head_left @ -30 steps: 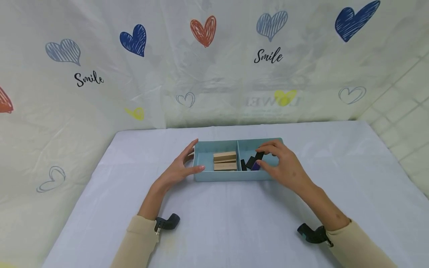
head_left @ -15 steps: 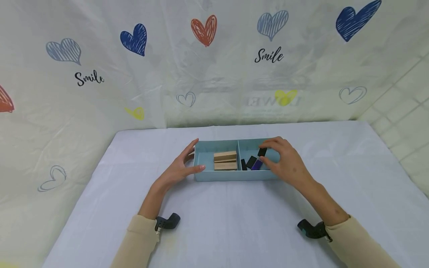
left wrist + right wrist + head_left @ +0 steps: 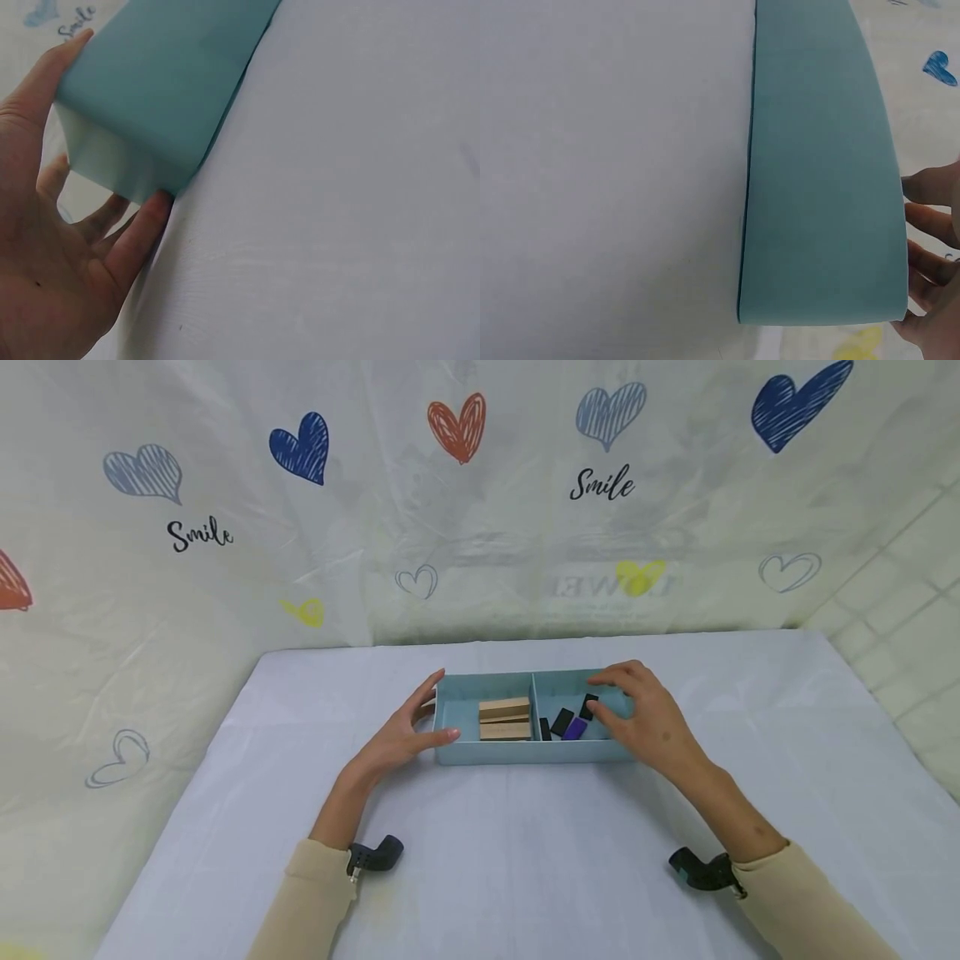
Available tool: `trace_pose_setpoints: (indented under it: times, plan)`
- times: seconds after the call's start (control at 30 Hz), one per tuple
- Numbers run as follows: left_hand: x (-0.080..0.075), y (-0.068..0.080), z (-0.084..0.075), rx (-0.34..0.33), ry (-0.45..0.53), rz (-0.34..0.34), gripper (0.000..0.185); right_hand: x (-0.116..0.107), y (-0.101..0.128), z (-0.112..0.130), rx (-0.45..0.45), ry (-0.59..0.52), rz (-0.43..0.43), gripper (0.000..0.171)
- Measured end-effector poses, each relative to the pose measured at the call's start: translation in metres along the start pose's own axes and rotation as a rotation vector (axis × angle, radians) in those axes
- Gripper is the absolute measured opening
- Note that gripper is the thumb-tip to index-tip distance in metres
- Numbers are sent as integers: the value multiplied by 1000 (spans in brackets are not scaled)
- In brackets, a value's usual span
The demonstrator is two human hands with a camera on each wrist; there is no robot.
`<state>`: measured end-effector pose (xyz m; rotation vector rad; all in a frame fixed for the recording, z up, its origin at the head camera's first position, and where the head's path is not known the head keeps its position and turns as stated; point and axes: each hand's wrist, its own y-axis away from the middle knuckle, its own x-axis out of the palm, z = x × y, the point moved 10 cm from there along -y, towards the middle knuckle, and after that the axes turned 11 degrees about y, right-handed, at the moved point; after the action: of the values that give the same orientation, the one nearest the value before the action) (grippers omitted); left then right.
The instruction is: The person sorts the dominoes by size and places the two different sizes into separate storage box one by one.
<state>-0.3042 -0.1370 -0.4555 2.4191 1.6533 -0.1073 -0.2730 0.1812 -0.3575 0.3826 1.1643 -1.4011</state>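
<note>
A light blue two-compartment box (image 3: 536,753) lies lengthwise before me. My left hand (image 3: 401,737) holds its left end, the thumb over the front rim; in the left wrist view the fingers (image 3: 142,236) touch the end wall. My right hand (image 3: 651,718) is over the right compartment, thumb and fingers apart. A black block (image 3: 589,707) sits just beside the right thumb tip. Left of it are a purple block (image 3: 575,728), a dark block (image 3: 562,722) and a black block against the divider (image 3: 545,729). Several wooden blocks (image 3: 505,731) lie in the left compartment.
A white cloth (image 3: 540,860) covers the table under the box. Behind it hangs a pale sheet (image 3: 510,510) printed with hearts and words. A dark wrist camera (image 3: 377,854) sits at the left cuff, another wrist camera (image 3: 701,868) at the right.
My right hand has let go of a black block, which now rests beside the purple one. The fingers have spread and shifted slightly right. The left hand has stayed put.
</note>
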Motion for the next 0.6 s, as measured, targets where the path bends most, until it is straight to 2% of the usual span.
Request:
trace_pose_setpoints:
  times: [0.27, 0.43, 0.6]
  plan:
    - [1, 2, -5, -13, -26, 29, 97, -8, -2, 1, -17, 22, -37, 28]
    - [1, 2, -10, -37, -93, 45, 101, -11, -3, 0, 8, 69, -34, 37]
    - [-3, 0, -18, -59, -155, 28, 93, -12, -8, -1, 32, 116, -36, 50]
